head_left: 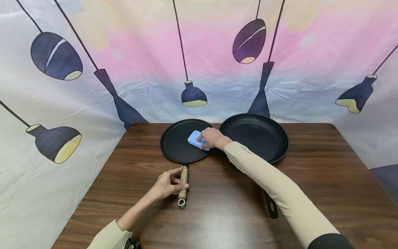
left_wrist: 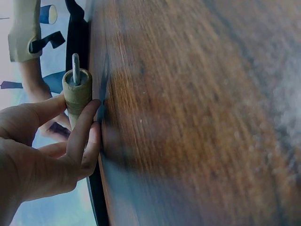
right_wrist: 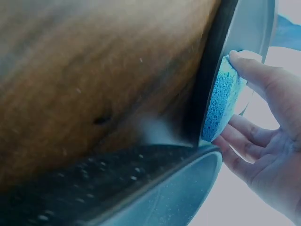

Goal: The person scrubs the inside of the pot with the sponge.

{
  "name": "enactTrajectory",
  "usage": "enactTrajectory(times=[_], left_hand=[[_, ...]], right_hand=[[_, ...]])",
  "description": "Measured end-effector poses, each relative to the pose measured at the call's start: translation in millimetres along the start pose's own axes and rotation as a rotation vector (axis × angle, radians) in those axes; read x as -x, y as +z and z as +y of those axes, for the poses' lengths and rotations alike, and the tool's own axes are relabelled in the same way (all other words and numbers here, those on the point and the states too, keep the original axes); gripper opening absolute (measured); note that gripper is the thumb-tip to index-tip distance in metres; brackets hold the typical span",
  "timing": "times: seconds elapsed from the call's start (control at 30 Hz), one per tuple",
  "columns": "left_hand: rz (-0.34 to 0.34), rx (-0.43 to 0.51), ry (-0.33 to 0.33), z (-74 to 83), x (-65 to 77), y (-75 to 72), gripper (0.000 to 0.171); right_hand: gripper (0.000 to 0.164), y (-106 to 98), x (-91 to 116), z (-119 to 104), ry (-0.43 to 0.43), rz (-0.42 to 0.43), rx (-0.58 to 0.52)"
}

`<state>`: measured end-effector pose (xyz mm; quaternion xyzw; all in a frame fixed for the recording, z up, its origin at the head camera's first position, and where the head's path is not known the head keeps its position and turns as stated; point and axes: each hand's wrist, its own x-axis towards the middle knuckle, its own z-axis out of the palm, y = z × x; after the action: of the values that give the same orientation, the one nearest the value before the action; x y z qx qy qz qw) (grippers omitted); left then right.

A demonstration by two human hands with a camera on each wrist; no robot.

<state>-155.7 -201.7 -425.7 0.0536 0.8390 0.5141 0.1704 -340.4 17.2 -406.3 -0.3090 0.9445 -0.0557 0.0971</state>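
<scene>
A flat black griddle pan (head_left: 177,141) lies on the table with its bamboo-like handle (head_left: 184,180) toward me. My left hand (head_left: 168,184) grips that handle near its ring end; in the left wrist view the thumb and fingers (left_wrist: 83,134) pinch it from both sides. Over the right part of the griddle pan, my right hand (head_left: 212,137) holds a light blue sponge (head_left: 194,137) against the cooking surface. The right wrist view shows the porous side of the sponge (right_wrist: 223,101) between thumb and fingers. Part of the sponge is hidden under the hand.
A deeper black frying pan (head_left: 252,135) stands close to the right of the griddle pan, its black handle (head_left: 271,206) partly under my right forearm. The brown wooden table (head_left: 130,152) ends at a patterned cloth backdrop (head_left: 155,69).
</scene>
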Motion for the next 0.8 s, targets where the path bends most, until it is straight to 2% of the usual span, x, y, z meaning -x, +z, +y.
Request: enactTrajectory(times=[0.17, 0.37, 0.63, 0.8], left_hand=[[0.026, -0.011, -0.011, 0.9, -5.2, -1.0, 0.076], [0.012, 0.002, -0.004, 1.9, -8.9, 1.3, 0.076], [-0.034, 0.026, -0.001, 2.4, -5.4, 3.2, 0.079], [-0.024, 0.021, 0.0, 1.7, -2.2, 2.4, 0.079]], right_hand=[[0.048, 2, 6, -5, -0.037, 0.004, 0.036], [0.046, 11, 10, -12, -0.085, 0.057, 0.039], [0.041, 20, 14, -33, -0.181, 0.088, 0.01], [0.035, 16, 12, -45, -0.253, 0.055, -0.029]])
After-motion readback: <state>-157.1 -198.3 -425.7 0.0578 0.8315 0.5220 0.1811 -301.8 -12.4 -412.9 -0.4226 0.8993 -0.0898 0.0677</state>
